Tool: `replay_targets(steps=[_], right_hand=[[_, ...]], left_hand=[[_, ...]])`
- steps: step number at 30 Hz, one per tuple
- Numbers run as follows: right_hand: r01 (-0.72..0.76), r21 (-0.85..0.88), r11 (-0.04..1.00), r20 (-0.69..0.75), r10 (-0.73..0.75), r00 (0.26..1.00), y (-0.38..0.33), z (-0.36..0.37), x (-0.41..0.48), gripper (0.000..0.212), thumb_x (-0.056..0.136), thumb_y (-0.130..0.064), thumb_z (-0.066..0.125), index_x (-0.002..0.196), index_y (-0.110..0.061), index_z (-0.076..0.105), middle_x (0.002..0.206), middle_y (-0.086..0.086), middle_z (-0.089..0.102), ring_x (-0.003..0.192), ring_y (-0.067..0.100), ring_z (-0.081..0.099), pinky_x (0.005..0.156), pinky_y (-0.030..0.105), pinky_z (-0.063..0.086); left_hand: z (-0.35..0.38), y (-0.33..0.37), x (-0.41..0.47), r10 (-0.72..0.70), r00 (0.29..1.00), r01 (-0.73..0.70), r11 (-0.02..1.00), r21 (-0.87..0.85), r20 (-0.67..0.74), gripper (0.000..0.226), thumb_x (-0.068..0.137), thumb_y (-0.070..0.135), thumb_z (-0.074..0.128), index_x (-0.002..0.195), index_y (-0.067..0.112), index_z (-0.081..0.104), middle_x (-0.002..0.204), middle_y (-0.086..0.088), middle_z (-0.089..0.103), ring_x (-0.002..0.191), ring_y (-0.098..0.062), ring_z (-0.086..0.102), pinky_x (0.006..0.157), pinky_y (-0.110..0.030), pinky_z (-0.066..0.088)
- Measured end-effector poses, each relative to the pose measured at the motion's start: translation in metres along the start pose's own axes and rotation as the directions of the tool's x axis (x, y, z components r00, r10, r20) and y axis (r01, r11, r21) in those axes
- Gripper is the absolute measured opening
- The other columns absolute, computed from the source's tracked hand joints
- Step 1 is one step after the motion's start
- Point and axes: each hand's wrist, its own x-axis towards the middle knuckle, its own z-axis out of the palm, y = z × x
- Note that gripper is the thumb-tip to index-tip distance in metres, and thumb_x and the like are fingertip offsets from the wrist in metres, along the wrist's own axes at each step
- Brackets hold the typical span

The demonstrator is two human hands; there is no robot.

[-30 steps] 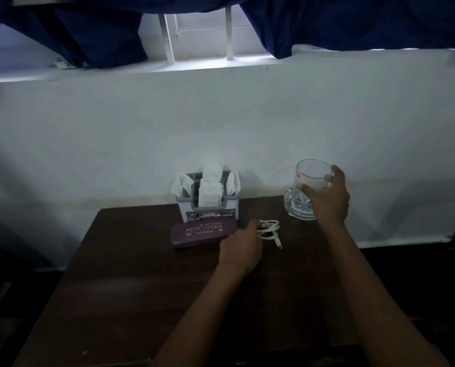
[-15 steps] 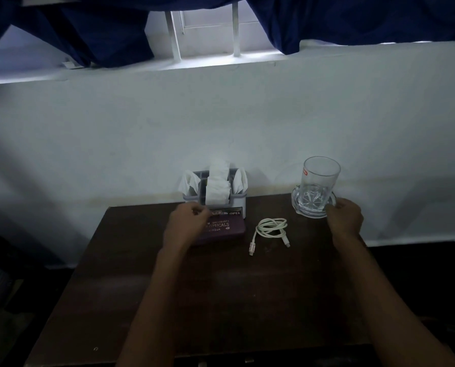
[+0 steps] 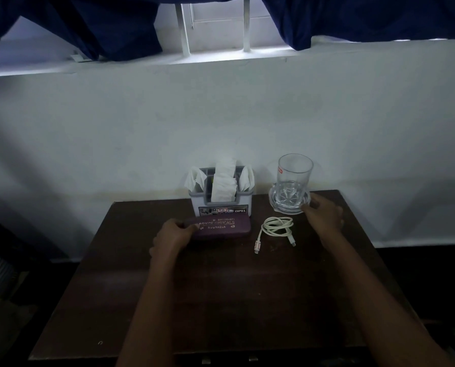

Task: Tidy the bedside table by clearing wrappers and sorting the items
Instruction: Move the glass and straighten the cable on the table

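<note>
- Two bare hands reach over a dark brown wooden bedside table [image 3: 221,300].
- The left hand [image 3: 172,237] grips the left end of a purple glasses case [image 3: 222,227], with its fingers curled round that end.
- The glasses case lies flat on the table, near the back and a bit left of the middle. It has pale letters on its lid.
- Just behind the case stands a gray plastic holder [image 3: 222,206], close to the white wall [image 3: 221,115].
- White folded papers [image 3: 223,182] stick up out of the holder's slots.
- A white charging cable [image 3: 276,229] lies in a loose coil on the table, just right of the case. It does not touch the case, and neither hand touches it.
- A clear drinking glass [image 3: 295,172] stands upright at the back right of the table.
- The glass sits on a round clear glass coaster [image 3: 278,206].
- The right hand [image 3: 324,215] is at the right edge of the coaster. Its fingers are bent and its fingertips meet the rim. The picture is too dim to tell if they pinch the rim or only touch it.
- Dark blue curtains [image 3: 102,27] hang at the top, with white window bars [image 3: 246,25] between them.
</note>
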Motion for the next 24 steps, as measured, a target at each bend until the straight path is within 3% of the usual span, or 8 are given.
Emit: replay_targets(steps=[16, 19, 21, 24], right_hand=[[0.093, -0.014, 0.996, 0.047, -0.092, 0.995, -0.01, 0.018, -0.013, 0.036, 0.083, -0.034, 0.063, 0.119, -0.03, 0.061, 0.123, 0.001, 0.063, 0.129, 0.03, 0.035, 0.102, 0.043, 0.027], [0.073, 0.055, 0.996, 0.034, -0.075, 0.997, -0.006, 0.019, -0.012, 0.041, 0.085, -0.031, 0.061, 0.125, -0.021, 0.057, 0.127, 0.004, 0.061, 0.129, 0.03, 0.039, 0.105, 0.044, 0.027], [0.053, 0.105, 0.993, -0.018, -0.052, 0.998, -0.005, 0.02, -0.014, 0.048, 0.086, -0.028, 0.058, 0.131, -0.015, 0.05, 0.132, 0.008, 0.057, 0.128, 0.031, 0.042, 0.107, 0.046, 0.032], [0.072, 0.077, 0.994, -0.108, -0.064, 0.992, -0.003, 0.019, -0.025, 0.044, 0.091, -0.02, 0.051, 0.133, -0.012, 0.048, 0.136, 0.012, 0.053, 0.128, 0.031, 0.044, 0.107, 0.047, 0.035]], left_hand=[[0.018, -0.002, 0.006, 0.028, 1.0, -0.026, 0.996, -0.084, 0.014, 0.057, 0.077, 0.045, 0.068, 0.124, 0.019, 0.05, 0.131, -0.011, 0.052, 0.12, -0.032, 0.049, 0.103, -0.051, 0.038], [0.019, -0.003, 0.003, 0.029, 1.0, -0.03, 0.996, -0.084, -0.005, 0.056, 0.078, 0.05, 0.064, 0.123, 0.019, 0.051, 0.131, -0.011, 0.053, 0.12, -0.032, 0.049, 0.103, -0.051, 0.038], [0.02, -0.006, -0.006, 0.082, 0.994, -0.088, 0.992, -0.091, -0.071, 0.052, 0.084, 0.053, 0.056, 0.122, 0.018, 0.053, 0.129, -0.01, 0.055, 0.12, -0.033, 0.05, 0.103, -0.049, 0.038], [0.019, -0.023, -0.027, 0.246, 0.931, -0.27, 0.961, -0.055, -0.27, 0.036, 0.094, 0.031, 0.049, 0.124, 0.013, 0.054, 0.128, -0.011, 0.056, 0.119, -0.031, 0.05, 0.102, -0.045, 0.041]])
